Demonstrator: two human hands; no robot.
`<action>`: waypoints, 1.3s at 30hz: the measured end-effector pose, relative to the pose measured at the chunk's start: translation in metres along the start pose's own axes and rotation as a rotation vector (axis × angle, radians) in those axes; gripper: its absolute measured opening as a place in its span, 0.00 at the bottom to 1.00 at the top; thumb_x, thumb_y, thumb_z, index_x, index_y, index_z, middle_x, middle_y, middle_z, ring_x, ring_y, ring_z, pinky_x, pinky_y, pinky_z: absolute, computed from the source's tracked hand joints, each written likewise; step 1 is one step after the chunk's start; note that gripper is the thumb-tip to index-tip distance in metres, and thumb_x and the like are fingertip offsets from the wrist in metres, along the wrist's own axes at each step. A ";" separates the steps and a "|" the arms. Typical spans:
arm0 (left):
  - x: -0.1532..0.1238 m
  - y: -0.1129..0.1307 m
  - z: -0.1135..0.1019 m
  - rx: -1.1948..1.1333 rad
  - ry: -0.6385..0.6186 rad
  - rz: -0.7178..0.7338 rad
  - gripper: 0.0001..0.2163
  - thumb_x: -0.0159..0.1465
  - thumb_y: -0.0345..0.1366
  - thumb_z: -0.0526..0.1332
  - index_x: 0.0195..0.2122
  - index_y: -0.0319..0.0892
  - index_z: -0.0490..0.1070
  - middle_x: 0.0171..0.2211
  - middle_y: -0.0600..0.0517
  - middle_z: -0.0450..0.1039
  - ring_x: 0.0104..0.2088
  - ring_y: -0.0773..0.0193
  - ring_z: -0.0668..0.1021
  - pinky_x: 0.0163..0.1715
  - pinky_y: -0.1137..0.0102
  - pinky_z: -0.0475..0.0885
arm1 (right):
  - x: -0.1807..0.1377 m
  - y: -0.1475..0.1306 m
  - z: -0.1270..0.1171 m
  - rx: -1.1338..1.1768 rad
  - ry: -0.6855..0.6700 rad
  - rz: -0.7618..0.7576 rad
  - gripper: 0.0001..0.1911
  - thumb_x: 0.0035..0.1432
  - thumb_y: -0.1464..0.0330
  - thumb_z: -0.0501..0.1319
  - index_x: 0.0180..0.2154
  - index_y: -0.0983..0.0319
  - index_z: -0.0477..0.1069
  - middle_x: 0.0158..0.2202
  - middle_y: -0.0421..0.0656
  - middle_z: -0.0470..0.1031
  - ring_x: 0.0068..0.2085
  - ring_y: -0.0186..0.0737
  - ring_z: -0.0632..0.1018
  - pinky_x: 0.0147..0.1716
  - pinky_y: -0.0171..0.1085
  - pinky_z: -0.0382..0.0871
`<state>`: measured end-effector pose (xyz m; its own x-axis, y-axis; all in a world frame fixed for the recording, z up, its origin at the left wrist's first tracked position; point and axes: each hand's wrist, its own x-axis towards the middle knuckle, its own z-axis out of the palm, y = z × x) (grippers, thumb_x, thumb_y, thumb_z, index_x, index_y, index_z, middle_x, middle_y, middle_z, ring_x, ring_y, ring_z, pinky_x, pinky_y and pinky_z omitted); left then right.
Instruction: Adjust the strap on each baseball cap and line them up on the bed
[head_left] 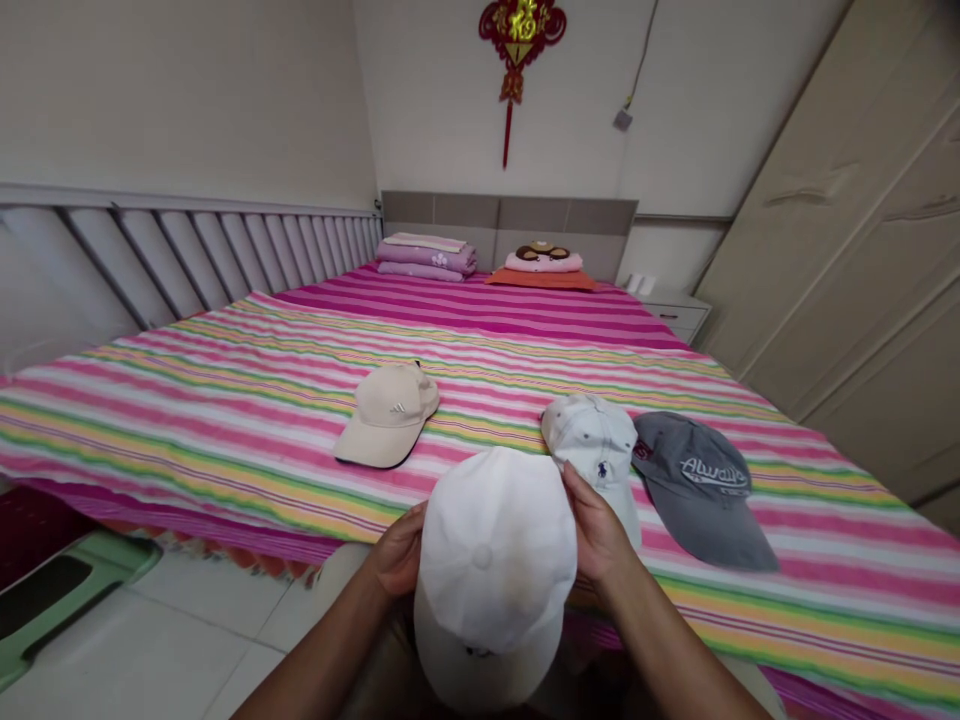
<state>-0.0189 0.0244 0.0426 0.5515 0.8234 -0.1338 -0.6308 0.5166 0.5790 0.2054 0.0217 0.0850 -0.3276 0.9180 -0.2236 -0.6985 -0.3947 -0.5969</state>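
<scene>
I hold a plain white cap (491, 570) in front of me over the bed's near edge, crown up. My left hand (396, 552) grips its left side and my right hand (596, 530) grips its right side, fingers closed on the fabric. On the striped bedspread (225, 400) lie three more caps: a beige one (388, 412) to the left, a white one with a small dark logo (596, 440) just beyond my right hand, and a grey one with white lettering (701, 485) beside it.
Folded purple bedding (426, 257) and a pink pillow on an orange cushion (544, 265) sit by the headboard. A nightstand (675, 310) and a tall wardrobe (862, 250) stand on the right. A green stool (67, 590) is on the tiled floor at left.
</scene>
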 end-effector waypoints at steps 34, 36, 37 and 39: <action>0.049 0.028 -0.035 -0.081 -0.075 -0.091 0.10 0.57 0.33 0.57 0.36 0.36 0.76 0.32 0.45 0.78 0.42 0.55 0.76 0.51 0.62 0.62 | -0.016 0.065 -0.039 -0.162 -0.181 -0.076 0.20 0.44 0.69 0.67 0.42 0.65 0.71 0.37 0.48 0.77 0.39 0.45 0.77 0.41 0.41 0.66; 0.054 0.031 -0.036 -0.096 -0.072 -0.082 0.11 0.58 0.34 0.56 0.37 0.36 0.75 0.34 0.45 0.78 0.43 0.55 0.76 0.52 0.62 0.61 | -0.009 0.059 -0.038 -0.164 -0.167 -0.105 0.19 0.45 0.70 0.66 0.42 0.65 0.71 0.37 0.48 0.77 0.39 0.44 0.77 0.41 0.40 0.66; 0.054 0.032 -0.036 -0.102 -0.077 -0.082 0.12 0.59 0.35 0.55 0.38 0.36 0.75 0.34 0.46 0.78 0.44 0.55 0.75 0.52 0.62 0.60 | -0.006 0.056 -0.037 -0.164 -0.165 -0.111 0.19 0.45 0.70 0.66 0.42 0.65 0.70 0.37 0.48 0.77 0.38 0.44 0.77 0.41 0.40 0.66; 0.050 0.031 -0.036 -0.111 -0.098 -0.076 0.13 0.60 0.36 0.53 0.40 0.37 0.74 0.35 0.46 0.77 0.45 0.55 0.75 0.52 0.61 0.60 | -0.001 0.052 -0.038 -0.163 -0.163 -0.112 0.19 0.46 0.69 0.66 0.42 0.64 0.70 0.37 0.48 0.78 0.37 0.44 0.77 0.39 0.41 0.67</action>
<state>-0.0304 0.0904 0.0250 0.6473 0.7567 -0.0914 -0.6386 0.6039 0.4770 0.1932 0.0016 0.0251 -0.3617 0.9318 -0.0296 -0.6284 -0.2671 -0.7306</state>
